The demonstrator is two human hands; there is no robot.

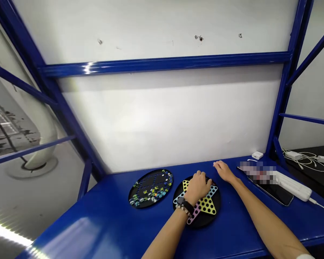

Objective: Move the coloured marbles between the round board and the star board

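My left hand (197,187), with a dark watch (185,205) and a beaded bracelet on the wrist, reaches over a round black Chinese checkers board (202,225) with a coloured star of holes. Its fingers curl down at the star's far part, and what they hold, if anything, is hidden. Some small dark red pieces show beside the fingertips at the board's far right edge. My right hand (224,172) rests just beyond the board's right side on the blue table, fingers stretched leftward with nothing visible in them.
Left of the board lies a black round tray (143,205) with many glass marbles (153,196). On the right are a phone (278,194), a white power bank (294,187) with a cable, and a white earbud case (257,155). Blue frame bars (164,66) and a white wall stand behind.
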